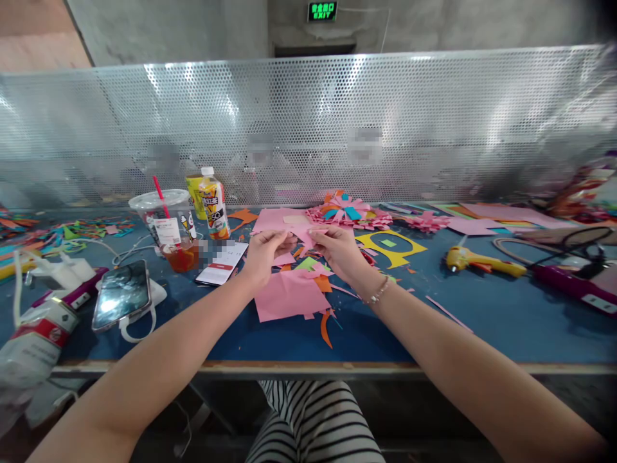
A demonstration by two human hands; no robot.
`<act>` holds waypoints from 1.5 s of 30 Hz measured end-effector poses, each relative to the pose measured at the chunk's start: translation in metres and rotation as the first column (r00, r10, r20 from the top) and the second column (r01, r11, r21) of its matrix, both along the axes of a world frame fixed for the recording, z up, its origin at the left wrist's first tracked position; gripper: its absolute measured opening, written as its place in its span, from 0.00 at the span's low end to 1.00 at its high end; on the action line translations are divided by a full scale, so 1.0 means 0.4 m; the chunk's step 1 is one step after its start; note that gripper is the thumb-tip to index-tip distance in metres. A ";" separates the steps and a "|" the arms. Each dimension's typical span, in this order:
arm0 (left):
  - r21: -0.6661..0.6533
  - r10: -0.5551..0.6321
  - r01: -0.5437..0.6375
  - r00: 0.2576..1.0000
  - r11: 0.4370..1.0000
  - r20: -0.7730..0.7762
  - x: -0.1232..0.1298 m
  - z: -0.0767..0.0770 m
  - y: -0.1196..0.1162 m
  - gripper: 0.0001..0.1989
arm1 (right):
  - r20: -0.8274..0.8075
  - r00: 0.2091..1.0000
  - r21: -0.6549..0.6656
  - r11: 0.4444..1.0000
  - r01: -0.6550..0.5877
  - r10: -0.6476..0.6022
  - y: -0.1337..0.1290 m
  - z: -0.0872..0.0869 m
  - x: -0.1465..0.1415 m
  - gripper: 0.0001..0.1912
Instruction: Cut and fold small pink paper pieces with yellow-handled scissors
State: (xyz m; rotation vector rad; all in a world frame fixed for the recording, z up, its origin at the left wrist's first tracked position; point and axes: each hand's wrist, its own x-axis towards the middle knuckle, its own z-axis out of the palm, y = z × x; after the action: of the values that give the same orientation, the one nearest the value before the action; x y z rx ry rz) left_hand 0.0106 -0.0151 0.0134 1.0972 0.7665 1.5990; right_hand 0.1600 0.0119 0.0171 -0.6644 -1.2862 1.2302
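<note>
My left hand (pixel 271 249) and my right hand (pixel 337 247) are raised close together over the middle of the table. Thumb and fingers of each hand pinch a piece of pink paper (pixel 301 235) stretched between them; its outline blends with the pink sheets behind. Below them lies a torn pink sheet (pixel 289 299), with green and orange scraps around it. Just beyond my right hand sits a layered paper flower (pixel 343 209) in pink, blue and orange. A yellow paper cut-out (pixel 405 247) with a round hole lies to its right.
At left stand a plastic cup with a red straw (pixel 168 241) and a drink bottle (pixel 214 204). Two phones (pixel 123 294) lie nearby among white cables. On the right rests a yellow glue gun (pixel 482 262). A perforated metal panel (pixel 308 122) closes off the table's back.
</note>
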 end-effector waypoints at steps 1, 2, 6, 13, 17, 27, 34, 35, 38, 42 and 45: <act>0.009 0.027 -0.027 0.999 1.000 -0.023 -0.001 0.000 0.001 0.09 | -0.005 1.000 0.001 1.000 0.004 -0.004 0.004 -0.002 0.003 0.09; 0.018 0.050 -0.049 0.997 0.999 -0.051 -0.001 0.000 0.002 0.09 | -0.004 1.000 0.001 1.000 0.004 -0.004 0.008 -0.004 0.005 0.09; 0.069 0.062 -0.049 0.979 0.996 -0.193 0.000 -0.007 0.004 0.10 | 0.051 0.998 -0.009 0.999 -0.040 0.040 0.013 -0.010 0.005 0.09; 0.077 0.049 -0.021 0.925 0.997 -0.378 -0.004 -0.011 0.011 0.09 | 0.168 0.986 0.027 0.999 -0.027 0.022 0.004 -0.011 -0.001 0.12; 0.088 0.062 -0.022 0.871 0.996 -0.487 0.002 -0.010 0.007 0.08 | 0.259 0.964 0.138 0.990 0.026 -0.062 0.008 -0.014 -0.001 0.12; 0.178 0.108 0.022 0.719 0.984 -0.686 0.004 -0.018 0.000 0.08 | 0.600 0.745 0.362 0.929 0.072 -0.292 -0.012 0.001 0.002 0.08; 0.026 -0.029 0.062 0.750 0.998 -0.661 0.010 -0.009 -0.002 0.07 | 0.513 0.808 0.331 0.935 0.127 -0.291 0.025 -0.011 0.015 0.11; 0.012 -0.049 0.075 0.754 0.997 -0.655 0.012 -0.007 -0.006 0.08 | 0.469 0.837 0.311 0.940 0.143 -0.283 0.037 -0.011 0.023 0.11; -0.025 -0.095 0.102 0.768 0.994 -0.634 0.016 -0.005 -0.014 0.08 | 0.320 0.895 0.207 0.945 0.253 -0.310 0.073 -0.012 0.054 0.10; -0.014 -0.082 0.094 0.786 0.995 -0.613 0.013 -0.007 -0.009 0.08 | 0.217 0.945 0.113 0.968 0.223 -0.243 0.091 -0.016 0.071 0.13; 0.015 -0.034 0.055 0.780 0.998 -0.625 0.008 -0.009 0.000 0.08 | 0.175 0.985 0.031 0.999 -0.011 0.005 0.078 -0.025 0.056 0.15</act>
State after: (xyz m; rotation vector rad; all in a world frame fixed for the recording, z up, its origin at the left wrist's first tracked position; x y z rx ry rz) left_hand 0.0137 -0.0152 0.0100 1.6952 1.1364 1.1953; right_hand 0.1823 0.0431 0.0072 -0.7577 -1.4517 1.1753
